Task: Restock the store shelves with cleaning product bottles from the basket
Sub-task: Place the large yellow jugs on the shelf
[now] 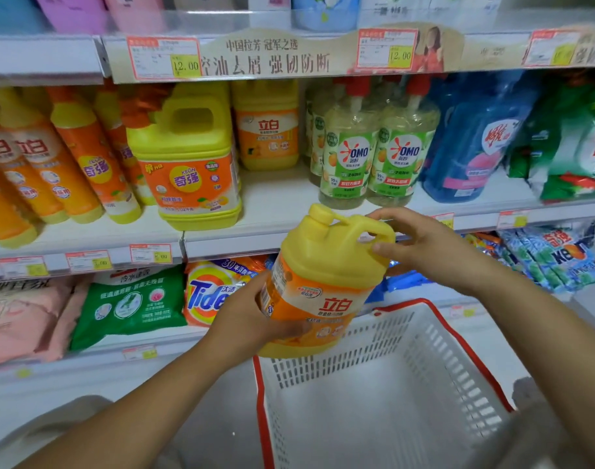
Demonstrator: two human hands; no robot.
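A yellow jug with an orange label (326,279) hangs tilted above the white basket (451,363), just below the middle shelf's front edge. My left hand (252,313) grips its lower body from the left. My right hand (414,245) pinches the jug's handle at the top right. A matching yellow jug (267,125) stands at the back of the middle shelf (275,201), with bare shelf in front of it.
On the middle shelf stand a big yellow Keon jug (187,157), leaning orange bottles (82,157), two Omo pump bottles (373,147) and a blue refill bag (472,140). Detergent bags, one marked Tide (214,292), lie on the lower shelf.
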